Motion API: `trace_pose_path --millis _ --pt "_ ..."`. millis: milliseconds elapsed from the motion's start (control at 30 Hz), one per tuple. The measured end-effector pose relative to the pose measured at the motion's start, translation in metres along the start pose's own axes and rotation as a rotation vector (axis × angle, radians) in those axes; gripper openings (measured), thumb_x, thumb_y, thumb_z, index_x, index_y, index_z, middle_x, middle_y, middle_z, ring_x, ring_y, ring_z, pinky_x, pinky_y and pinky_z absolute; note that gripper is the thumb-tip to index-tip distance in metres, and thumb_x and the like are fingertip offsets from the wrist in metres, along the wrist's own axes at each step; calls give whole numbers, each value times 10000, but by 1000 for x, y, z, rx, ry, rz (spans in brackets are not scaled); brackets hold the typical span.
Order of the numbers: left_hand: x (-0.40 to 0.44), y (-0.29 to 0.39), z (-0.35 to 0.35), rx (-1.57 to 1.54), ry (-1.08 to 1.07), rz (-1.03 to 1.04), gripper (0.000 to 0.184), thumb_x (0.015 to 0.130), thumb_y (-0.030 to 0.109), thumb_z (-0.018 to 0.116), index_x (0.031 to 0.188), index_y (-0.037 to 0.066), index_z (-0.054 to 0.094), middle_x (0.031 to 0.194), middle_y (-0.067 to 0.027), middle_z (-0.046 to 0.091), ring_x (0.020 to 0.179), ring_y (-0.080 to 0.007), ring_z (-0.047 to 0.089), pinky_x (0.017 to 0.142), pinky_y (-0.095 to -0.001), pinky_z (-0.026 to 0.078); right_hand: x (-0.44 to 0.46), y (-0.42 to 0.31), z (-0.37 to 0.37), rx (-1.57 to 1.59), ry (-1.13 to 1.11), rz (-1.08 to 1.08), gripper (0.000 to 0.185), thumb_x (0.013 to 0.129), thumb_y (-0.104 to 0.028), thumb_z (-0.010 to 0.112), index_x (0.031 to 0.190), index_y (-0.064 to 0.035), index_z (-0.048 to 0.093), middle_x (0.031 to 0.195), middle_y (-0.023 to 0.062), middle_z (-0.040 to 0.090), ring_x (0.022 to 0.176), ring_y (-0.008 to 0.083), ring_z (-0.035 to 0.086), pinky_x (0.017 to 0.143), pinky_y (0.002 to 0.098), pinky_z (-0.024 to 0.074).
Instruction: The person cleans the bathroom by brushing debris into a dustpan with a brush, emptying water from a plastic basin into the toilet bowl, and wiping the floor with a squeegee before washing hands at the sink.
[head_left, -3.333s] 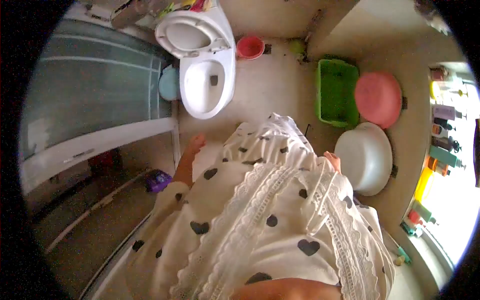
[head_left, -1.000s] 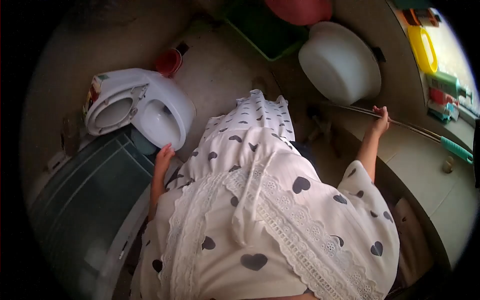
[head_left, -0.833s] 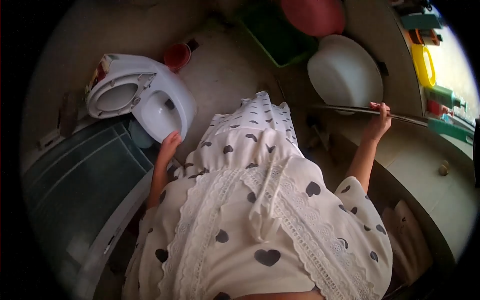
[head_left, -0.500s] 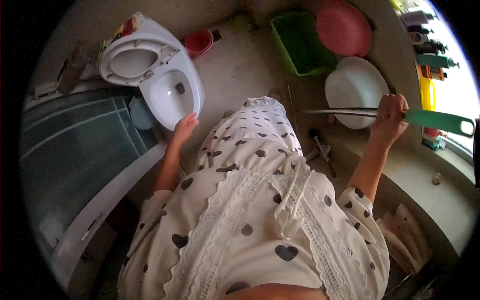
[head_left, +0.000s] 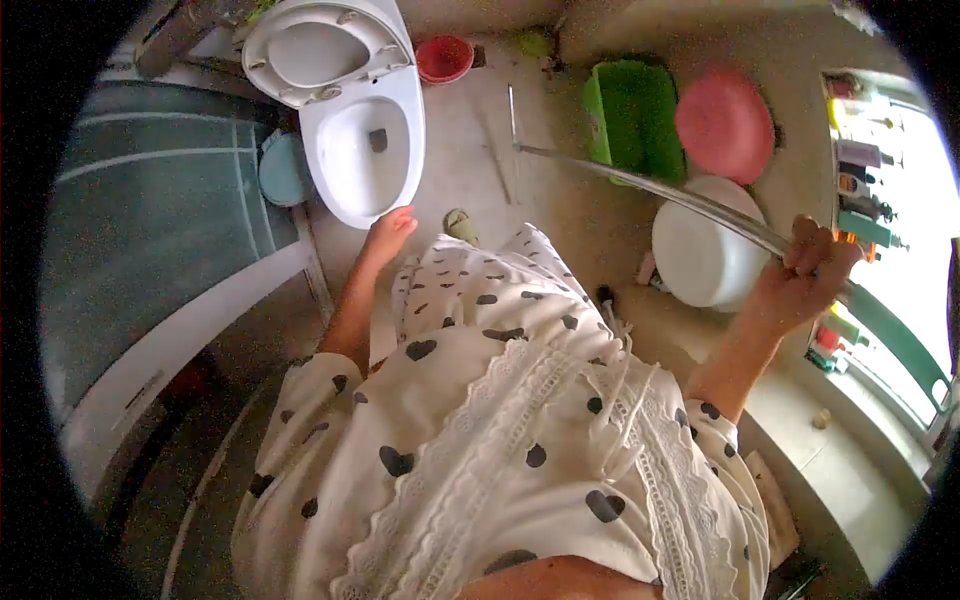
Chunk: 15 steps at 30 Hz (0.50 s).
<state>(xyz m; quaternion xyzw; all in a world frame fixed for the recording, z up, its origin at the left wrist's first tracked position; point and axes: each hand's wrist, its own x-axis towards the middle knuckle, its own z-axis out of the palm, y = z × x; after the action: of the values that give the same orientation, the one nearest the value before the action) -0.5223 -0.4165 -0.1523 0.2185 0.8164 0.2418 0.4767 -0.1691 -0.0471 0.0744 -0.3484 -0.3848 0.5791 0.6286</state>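
Observation:
My right hand (head_left: 808, 275) is wrapped around a long metal pole with a green plastic handle (head_left: 895, 335); a thin bar crosses its far end, like a floor squeegee (head_left: 690, 200). The pole slants from my right side out over the floor, its far end right of the toilet. Close to the front rim of the white toilet (head_left: 410, 150), my left hand (head_left: 388, 237) hangs with loosely curled fingers and nothing visible in them. Both the toilet's lid and seat are raised. Whether the left hand touches the rim cannot be told.
A red basin (head_left: 444, 60) sits beside the toilet. On the right are a green tub (head_left: 635, 120), a pink basin (head_left: 725, 125) and a white basin (head_left: 705, 245). Several bottles (head_left: 865, 153) line the window sill. A glass-panelled door (head_left: 165, 240) stands on the left.
The pole has swung forward and left, its far end now farther out over the floor; its green handle has tipped downward. My view has shifted, and my left hand's fingers look more curled.

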Motion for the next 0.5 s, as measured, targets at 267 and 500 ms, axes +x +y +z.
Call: trace_pose_path --millis 267,500 --pt "11 12 7 37 38 29 421 791 223 569 1134 -11 501 1026 -148 587 943 -190 564 820 -289 431 -7 33 -1 121 10 252 321 887 -210 474 599 -114 369 498 -6 305 494 115 316 520 268 307" --pt "70 54 83 -126 -150 48 472 785 301 580 1154 18 501 1045 -120 582 947 -191 559 815 -307 433 -37 50 0 230 75 408 313 862 -168 476 588 -102 339 547 13 290 565 149 337 632 271 356"
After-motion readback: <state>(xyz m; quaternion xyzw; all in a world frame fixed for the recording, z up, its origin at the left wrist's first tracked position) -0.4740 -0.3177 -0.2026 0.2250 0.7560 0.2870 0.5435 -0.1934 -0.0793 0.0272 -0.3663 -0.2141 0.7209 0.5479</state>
